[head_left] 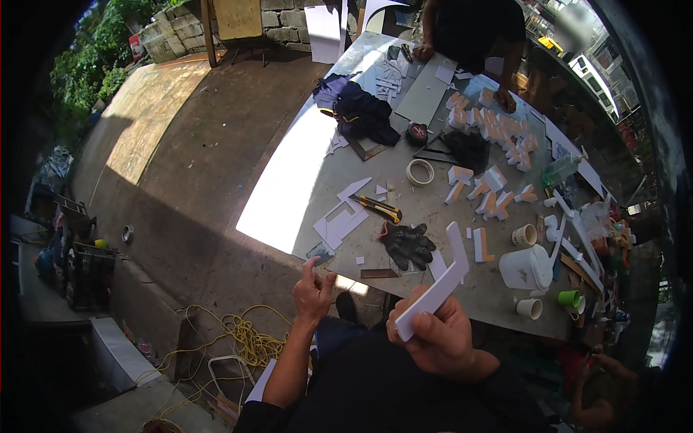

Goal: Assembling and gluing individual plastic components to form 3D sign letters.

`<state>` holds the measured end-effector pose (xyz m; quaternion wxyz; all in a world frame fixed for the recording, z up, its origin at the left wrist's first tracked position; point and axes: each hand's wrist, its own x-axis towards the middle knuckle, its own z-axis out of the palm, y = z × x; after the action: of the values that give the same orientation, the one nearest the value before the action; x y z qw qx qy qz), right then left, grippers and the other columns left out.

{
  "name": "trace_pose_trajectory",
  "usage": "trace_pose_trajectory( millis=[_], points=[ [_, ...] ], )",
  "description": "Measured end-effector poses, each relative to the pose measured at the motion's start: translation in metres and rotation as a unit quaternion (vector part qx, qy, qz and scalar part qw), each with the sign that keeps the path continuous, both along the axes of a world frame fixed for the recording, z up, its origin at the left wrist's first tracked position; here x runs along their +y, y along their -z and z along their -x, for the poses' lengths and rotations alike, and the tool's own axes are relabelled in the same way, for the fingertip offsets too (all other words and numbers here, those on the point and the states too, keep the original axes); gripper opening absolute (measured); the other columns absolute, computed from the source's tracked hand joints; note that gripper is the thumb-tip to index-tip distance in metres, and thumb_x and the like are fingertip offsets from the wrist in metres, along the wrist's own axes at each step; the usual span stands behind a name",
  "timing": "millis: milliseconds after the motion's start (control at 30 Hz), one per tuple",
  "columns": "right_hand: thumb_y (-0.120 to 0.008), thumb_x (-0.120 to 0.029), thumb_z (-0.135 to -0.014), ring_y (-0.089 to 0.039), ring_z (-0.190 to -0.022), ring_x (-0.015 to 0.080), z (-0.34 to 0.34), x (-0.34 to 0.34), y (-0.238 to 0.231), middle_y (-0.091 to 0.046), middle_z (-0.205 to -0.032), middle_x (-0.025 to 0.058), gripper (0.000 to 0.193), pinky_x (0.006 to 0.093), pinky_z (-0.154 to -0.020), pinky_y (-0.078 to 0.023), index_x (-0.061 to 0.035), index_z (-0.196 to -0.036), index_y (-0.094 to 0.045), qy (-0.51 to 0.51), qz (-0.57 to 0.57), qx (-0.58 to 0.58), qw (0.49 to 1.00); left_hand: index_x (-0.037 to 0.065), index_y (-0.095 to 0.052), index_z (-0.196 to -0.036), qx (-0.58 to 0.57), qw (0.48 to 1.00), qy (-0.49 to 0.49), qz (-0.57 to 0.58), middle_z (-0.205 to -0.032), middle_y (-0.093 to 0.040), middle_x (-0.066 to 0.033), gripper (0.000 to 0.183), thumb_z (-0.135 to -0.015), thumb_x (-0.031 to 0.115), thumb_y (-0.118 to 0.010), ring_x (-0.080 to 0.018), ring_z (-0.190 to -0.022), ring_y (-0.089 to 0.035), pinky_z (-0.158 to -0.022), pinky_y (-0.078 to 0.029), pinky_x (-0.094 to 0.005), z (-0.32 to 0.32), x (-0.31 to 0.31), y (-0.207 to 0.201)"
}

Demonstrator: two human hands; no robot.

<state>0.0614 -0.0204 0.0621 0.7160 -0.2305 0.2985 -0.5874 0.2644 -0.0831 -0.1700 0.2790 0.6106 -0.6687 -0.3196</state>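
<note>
My right hand (449,335) grips a white, angled strip of board (442,290) between thumb and fingers, raised over the table's near edge. The strip bends at its far end. My left hand (314,294) is held up left of it, the index finger stretched out and the thumb apart, with nothing visible in it. Just beyond the hands lie a dark work glove (407,245) and a yellow-and-black utility knife (378,209). A white-and-tan block letter (484,247) stands right of the strip, and cut white scraps (338,224) lie to the left.
Several block letters (498,130) cover the table's far right. A tape roll (419,172), tape measure (416,133) and dark cloth bag (354,108) lie mid-table. A white bucket (525,269) and cups (529,309) stand right. Another person (476,29) works opposite. Yellow cord (253,339) coils on the floor.
</note>
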Motion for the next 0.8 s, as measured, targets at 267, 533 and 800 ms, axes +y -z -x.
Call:
trace_pose_trajectory(
  millis=[267, 533, 800],
  points=[
    [-0.063, -0.008, -0.094, -0.053, -0.065, 0.0073, 0.048, 0.011, -0.003, -0.058, -0.078, 0.0026, 0.008, 0.0234, -0.057, -0.04, -0.0006, -0.091, -0.063, 0.016, 0.06, 0.039, 0.997, 0.0, -0.051, -0.123, 0.475, 0.879, 0.042, -0.002, -0.067, -0.051, 0.0021, 0.057, -0.092, 0.047, -0.065, -0.0056, -0.062, -0.048, -0.056, -0.035, -0.0205, 0.071, 0.021, -0.097],
    [-0.063, -0.009, -0.094, -0.051, -0.067, 0.0038, 0.071, 0.002, -0.015, -0.056, -0.076, -0.0012, 0.011, 0.022, -0.058, -0.037, -0.0013, -0.086, -0.065, -0.029, 0.089, 0.101, 0.99, -0.005, -0.05, -0.136, 0.626, 0.751, 0.209, 0.015, -0.091, -0.057, -0.0058, 0.084, -0.071, 0.03, -0.089, -0.0132, -0.081, -0.056, -0.07, -0.045, -0.026, 0.114, 0.033, -0.19],
    [-0.06, -0.012, -0.096, -0.048, -0.065, 0.005, 0.084, -0.004, -0.01, -0.055, -0.071, -0.0012, 0.017, 0.0231, -0.058, -0.036, -0.0033, -0.081, -0.065, -0.115, 0.074, 0.064, 0.989, 0.003, -0.074, -0.108, 0.652, 0.723, 0.228, 0.011, -0.081, -0.062, -0.0048, 0.042, -0.071, 0.016, -0.087, -0.011, -0.07, -0.053, -0.061, -0.041, -0.0273, 0.13, 0.025, -0.194]
  ],
)
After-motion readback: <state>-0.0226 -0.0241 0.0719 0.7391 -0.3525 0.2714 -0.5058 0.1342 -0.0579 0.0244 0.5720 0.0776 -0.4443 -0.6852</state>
